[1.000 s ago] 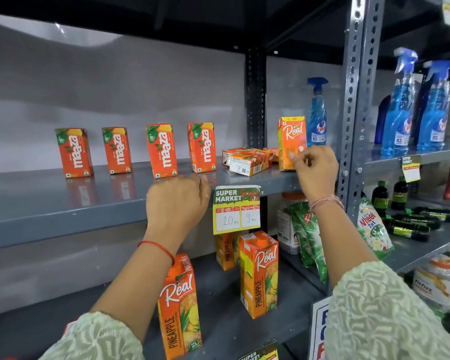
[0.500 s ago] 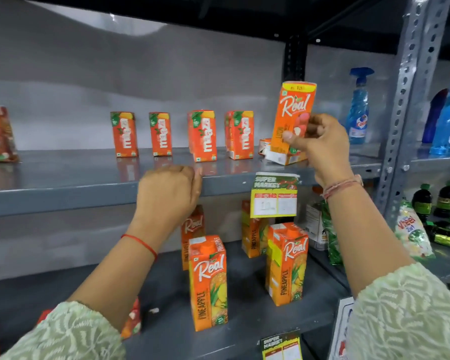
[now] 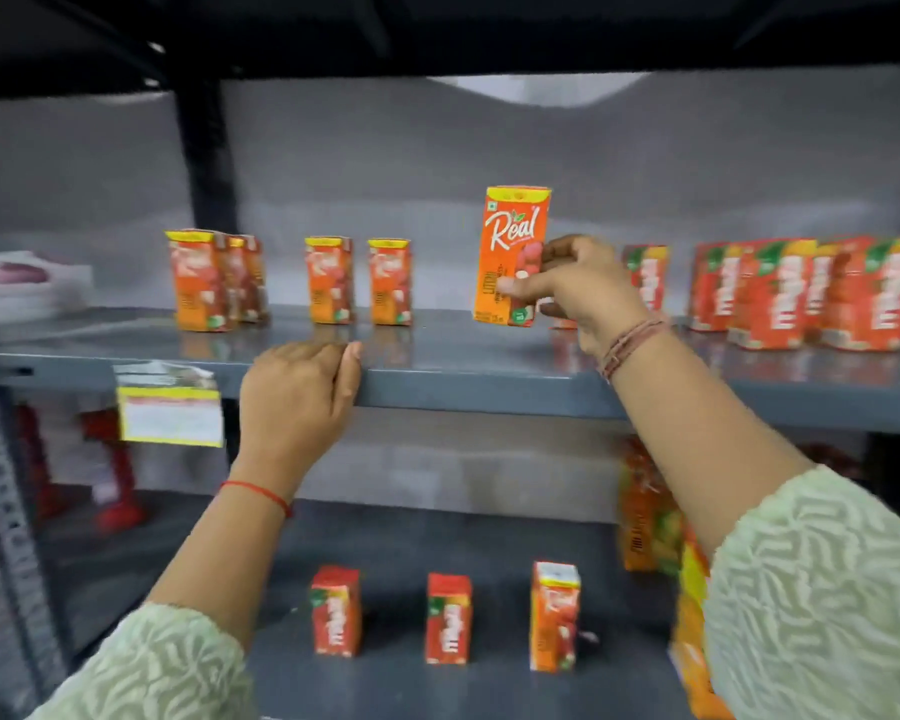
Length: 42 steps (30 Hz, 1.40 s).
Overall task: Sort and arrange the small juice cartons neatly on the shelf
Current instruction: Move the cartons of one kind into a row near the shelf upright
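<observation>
My right hand (image 3: 578, 288) grips a small orange Real carton (image 3: 513, 241) upright, its base at the grey shelf (image 3: 463, 366) surface. To its left stand several matching Real cartons, the nearest one (image 3: 390, 281) about a carton's width away. A group of red Maaza cartons (image 3: 796, 293) stands to the right, partly behind my right wrist. Fingers curled, my left hand (image 3: 297, 392) rests on the shelf's front lip and holds no carton.
A yellow price tag (image 3: 170, 418) hangs from the shelf lip at left. On the lower shelf stand three small cartons (image 3: 448, 615) and taller juice packs (image 3: 645, 511) at right. A dark upright post (image 3: 204, 158) rises at back left. White packets (image 3: 27, 288) lie far left.
The view has swung left along the shelf. My right hand carried the Real carton leftwards and down beside the row of Real cartons. My left hand slid along the shelf lip.
</observation>
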Motion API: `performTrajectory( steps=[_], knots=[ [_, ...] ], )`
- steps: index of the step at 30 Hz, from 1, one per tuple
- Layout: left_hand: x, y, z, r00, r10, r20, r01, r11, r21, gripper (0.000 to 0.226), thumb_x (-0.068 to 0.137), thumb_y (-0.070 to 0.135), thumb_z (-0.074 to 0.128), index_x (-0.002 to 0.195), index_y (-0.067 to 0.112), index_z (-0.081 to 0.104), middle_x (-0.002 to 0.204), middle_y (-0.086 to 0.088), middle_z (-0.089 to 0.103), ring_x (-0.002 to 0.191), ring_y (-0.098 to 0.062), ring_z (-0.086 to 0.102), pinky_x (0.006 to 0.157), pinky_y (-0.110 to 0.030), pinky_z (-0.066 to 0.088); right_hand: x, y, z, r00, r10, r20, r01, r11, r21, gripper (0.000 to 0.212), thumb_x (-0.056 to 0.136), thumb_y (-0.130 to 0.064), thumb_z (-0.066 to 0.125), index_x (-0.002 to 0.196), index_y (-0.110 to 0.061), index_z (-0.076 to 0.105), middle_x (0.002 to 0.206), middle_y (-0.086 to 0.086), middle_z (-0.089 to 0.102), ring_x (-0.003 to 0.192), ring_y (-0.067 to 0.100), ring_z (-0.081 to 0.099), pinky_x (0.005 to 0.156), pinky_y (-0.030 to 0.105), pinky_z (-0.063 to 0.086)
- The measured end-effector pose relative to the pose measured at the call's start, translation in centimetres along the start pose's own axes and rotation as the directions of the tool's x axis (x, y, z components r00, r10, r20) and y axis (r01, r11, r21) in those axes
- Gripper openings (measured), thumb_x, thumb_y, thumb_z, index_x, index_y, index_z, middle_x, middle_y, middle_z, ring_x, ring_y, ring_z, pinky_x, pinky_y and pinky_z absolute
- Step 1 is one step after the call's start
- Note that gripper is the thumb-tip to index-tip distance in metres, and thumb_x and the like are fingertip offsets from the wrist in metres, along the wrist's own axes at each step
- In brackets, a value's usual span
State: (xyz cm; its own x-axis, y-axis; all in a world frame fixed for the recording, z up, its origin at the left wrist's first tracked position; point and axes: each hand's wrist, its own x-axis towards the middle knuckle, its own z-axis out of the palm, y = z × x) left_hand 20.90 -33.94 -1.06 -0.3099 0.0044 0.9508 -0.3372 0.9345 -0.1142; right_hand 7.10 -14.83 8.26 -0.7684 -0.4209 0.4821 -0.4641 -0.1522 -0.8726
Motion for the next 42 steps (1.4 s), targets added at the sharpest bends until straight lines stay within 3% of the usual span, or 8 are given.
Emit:
performTrajectory(
  steps=[6, 10, 13, 17, 21, 28, 36, 42],
  knots=[
    [-1.6, -8.4, -1.2, 0.998, -0.019, -0.056, 0.024, 0.995, 0.093, 0.040, 0.089, 0.018, 0.040, 0.065, -0.001, 0.066, 0.062, -0.017, 0.066, 0.051, -0.034, 0.061, 0.050, -0.030, 0.042, 3.3, 0.0, 11.6, 0.981, 0.096, 0.168, -0.094, 0.995, -0.025, 0.042, 0.060, 0.008, 0.080, 0.066, -0.017, 0.047, 0.086, 0.005, 0.064, 0.091, 0.031, 0.066, 0.079, 0.045, 0.057],
    [-2.0, -9.8, -0.8, 0.994, -0.007, -0.113, 0.018, 0.995, 0.103, 0.038, 0.089, 0.018, 0.041, 0.070, 0.001, 0.068, 0.067, -0.015, 0.068, 0.055, -0.033, 0.062, 0.061, -0.032, 0.032, 5.0, -0.6, 17.3, 0.970, 0.123, 0.207, -0.100, 0.988, -0.119, 0.041, 0.059, 0.003, 0.083, 0.067, -0.018, 0.048, 0.096, 0.007, 0.065, 0.095, 0.030, 0.067, 0.083, 0.046, 0.057],
    [-2.2, -9.8, -0.4, 0.990, -0.047, -0.133, 0.057, 0.996, 0.072, 0.038, 0.089, 0.018, 0.041, 0.074, 0.001, 0.071, 0.072, -0.014, 0.071, 0.060, -0.030, 0.065, 0.064, -0.031, 0.035, 6.0, -0.7, 19.5, 0.964, 0.145, 0.223, -0.094, 0.970, -0.224, 0.037, 0.059, -0.007, 0.086, 0.078, -0.014, 0.055, 0.106, 0.005, 0.069, 0.101, 0.026, 0.066, 0.093, 0.044, 0.052],
    [-2.2, -9.7, -0.4, 0.989, -0.064, -0.132, 0.073, 0.995, 0.068, 0.038, 0.089, 0.018, 0.041, 0.073, 0.001, 0.072, 0.073, -0.012, 0.072, 0.062, -0.028, 0.066, 0.062, -0.029, 0.042, 6.9, -0.2, 21.1, 0.963, 0.183, 0.197, -0.109, 0.935, -0.338, 0.068, 0.054, -0.017, 0.089, 0.113, -0.005, 0.058, 0.116, 0.008, 0.067, 0.107, 0.029, 0.064, 0.094, 0.045, 0.052],
    [-2.1, -9.6, -0.3, 0.989, -0.043, -0.140, 0.055, 0.995, 0.078, 0.039, 0.089, 0.018, 0.041, 0.071, 0.002, 0.072, 0.072, -0.011, 0.073, 0.063, -0.027, 0.068, 0.064, -0.030, 0.041, 6.8, 0.3, 21.9, 0.955, 0.199, 0.222, -0.121, 0.938, -0.325, 0.068, 0.054, -0.016, 0.088, 0.113, -0.007, 0.057, 0.115, 0.011, 0.068, 0.102, 0.033, 0.066, 0.089, 0.049, 0.054],
    [-2.0, -9.4, -0.1, 0.979, -0.064, -0.196, 0.075, 0.996, 0.046, 0.068, 0.100, 0.029, 0.020, 0.067, 0.001, 0.073, 0.070, -0.011, 0.073, 0.062, -0.027, 0.069, 0.063, -0.028, 0.050, 5.7, 0.0, 22.4, 0.955, 0.182, 0.233, -0.090, 0.930, -0.355, 0.064, 0.068, -0.019, 0.081, 0.124, -0.010, 0.049, 0.126, 0.008, 0.062, 0.115, 0.031, 0.059, 0.096, 0.047, 0.050],
    [-1.9, -9.3, 0.0, 0.969, -0.081, -0.235, 0.097, 0.994, 0.056, 0.067, 0.099, 0.028, 0.021, 0.066, 0.003, 0.073, 0.067, -0.009, 0.073, 0.059, -0.024, 0.068, 0.061, -0.026, 0.048, 5.5, 0.1, 24.0, 0.955, 0.124, 0.270, 0.018, 0.882, -0.471, 0.060, 0.075, -0.032, 0.075, 0.125, -0.008, 0.051, 0.129, 0.010, 0.060, 0.117, 0.029, 0.056, 0.100, 0.039, 0.046],
    [-1.9, -9.4, 0.0, 0.972, -0.094, -0.213, 0.112, 0.991, 0.073, 0.049, 0.093, 0.020, 0.036, 0.065, 0.003, 0.072, 0.067, -0.009, 0.073, 0.059, -0.024, 0.068, 0.066, -0.028, 0.041, 5.8, 0.6, 24.7, 0.950, 0.140, 0.280, 0.020, 0.866, -0.500, 0.056, 0.074, -0.037, 0.074, 0.118, -0.007, 0.056, 0.122, 0.011, 0.063, 0.113, 0.028, 0.058, 0.099, 0.039, 0.048]
  ],
)
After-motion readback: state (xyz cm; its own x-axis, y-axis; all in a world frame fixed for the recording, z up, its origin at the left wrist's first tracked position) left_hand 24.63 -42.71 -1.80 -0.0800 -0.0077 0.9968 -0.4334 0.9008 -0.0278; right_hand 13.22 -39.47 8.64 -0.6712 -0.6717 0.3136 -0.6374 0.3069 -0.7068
